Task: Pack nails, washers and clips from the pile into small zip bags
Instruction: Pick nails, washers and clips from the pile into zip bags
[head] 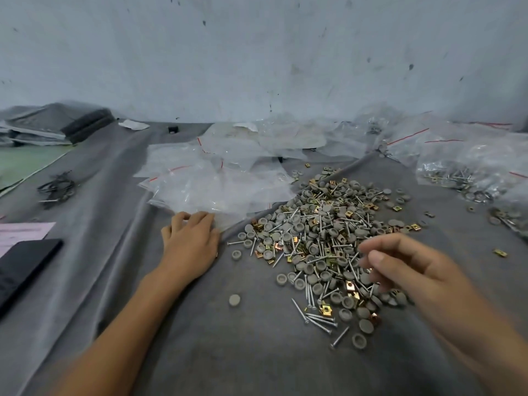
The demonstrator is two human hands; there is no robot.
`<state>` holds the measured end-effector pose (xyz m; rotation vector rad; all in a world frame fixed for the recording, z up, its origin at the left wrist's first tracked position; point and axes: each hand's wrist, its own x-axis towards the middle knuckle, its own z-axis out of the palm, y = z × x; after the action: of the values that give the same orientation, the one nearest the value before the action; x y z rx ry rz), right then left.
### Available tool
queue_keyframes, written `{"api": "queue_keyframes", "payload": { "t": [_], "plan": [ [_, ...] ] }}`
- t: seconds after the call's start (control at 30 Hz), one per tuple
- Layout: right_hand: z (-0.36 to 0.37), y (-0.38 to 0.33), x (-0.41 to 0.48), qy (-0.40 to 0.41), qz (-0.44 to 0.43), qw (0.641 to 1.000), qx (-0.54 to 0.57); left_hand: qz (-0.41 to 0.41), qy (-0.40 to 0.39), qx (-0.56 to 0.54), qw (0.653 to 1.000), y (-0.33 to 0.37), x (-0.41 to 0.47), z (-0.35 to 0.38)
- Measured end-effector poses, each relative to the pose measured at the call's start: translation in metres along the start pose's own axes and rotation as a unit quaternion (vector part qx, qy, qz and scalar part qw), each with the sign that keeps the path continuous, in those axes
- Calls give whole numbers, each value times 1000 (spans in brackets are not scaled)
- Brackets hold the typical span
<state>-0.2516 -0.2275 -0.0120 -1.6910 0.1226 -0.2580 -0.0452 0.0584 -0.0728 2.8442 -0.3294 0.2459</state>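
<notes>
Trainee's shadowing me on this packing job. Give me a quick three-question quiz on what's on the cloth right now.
1. True or false: the left hand touches the near edge of the empty zip bags.
2. Where do the filled bags lie relative to the pile? A: to its right. B: to its left. C: underneath it.
3. Fill in: the clips in the pile are ___-coloured.

Key: 1 true; 2 A; 3 gold.
</notes>
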Motion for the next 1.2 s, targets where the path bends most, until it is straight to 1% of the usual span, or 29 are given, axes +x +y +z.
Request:
{"api": "queue_keyframes", "payload": {
  "t": [0.1,0.17,0.23,0.3,0.4,0.47,0.5,0.57,0.6,0.67,0.73,0.77,0.8,0.87,0.93,0.97,1.0,1.03,1.07,1.1,1.13,1.2],
  "plan": [
    [2,1,1,-8,3,1000,6,3,42,-15,999,2,-3,-3],
    [5,1,0,-13,5,1000,7,11,105,-48,993,3,-4,-8],
    [8,1,0,-18,4,1000,4,19,179,-84,980,5,-5,-17],
    [10,1,1,-21,3,1000,0,24,254,-122,959,6,-4,-31],
    [12,0,1,-29,7,1000,1,-8,354,-210,911,3,-4,-55],
    [15,0,1,-38,12,999,-9,-16,386,-288,876,0,-5,-71],
    [16,-1,1,-42,11,999,-15,-9,384,-347,856,1,-7,-78],
    [19,-1,1,-49,11,999,-19,12,341,-490,802,6,-14,-95],
    [22,-2,1,-53,12,998,-25,25,301,-563,770,9,-18,-102],
    [28,-1,1,-63,14,997,-45,46,186,-696,692,14,-26,-112],
    [36,1,1,-72,21,996,-49,36,74,-782,617,17,-32,-113],
    [41,3,1,-82,29,996,-39,19,35,-806,590,18,-34,-109],
    [47,5,0,-93,40,994,-26,-3,8,-821,570,20,-36,-103],
    [60,9,-1,-119,69,990,14,-42,-30,-839,542,25,-39,-88],
    [72,13,-2,-136,98,983,79,-70,-54,-848,523,32,-40,-77],
    [75,14,-3,-134,114,977,121,-86,-59,-843,528,35,-39,-72],
    [78,13,-2,-123,132,967,178,-105,-56,-822,557,37,-39,-67],
    [79,14,-1,-111,149,953,240,-120,-47,-782,610,39,-38,-62],
    [79,13,0,-96,160,938,291,-125,-35,-728,673,39,-38,-56],
    [79,13,1,-80,160,932,316,-122,-18,-672,730,39,-39,-50],
    [78,12,2,-62,156,934,314,-114,-1,-619,777,38,-40,-47],
    [77,12,3,-26,144,951,274,-81,34,-511,855,39,-43,-43]
  ]
}}
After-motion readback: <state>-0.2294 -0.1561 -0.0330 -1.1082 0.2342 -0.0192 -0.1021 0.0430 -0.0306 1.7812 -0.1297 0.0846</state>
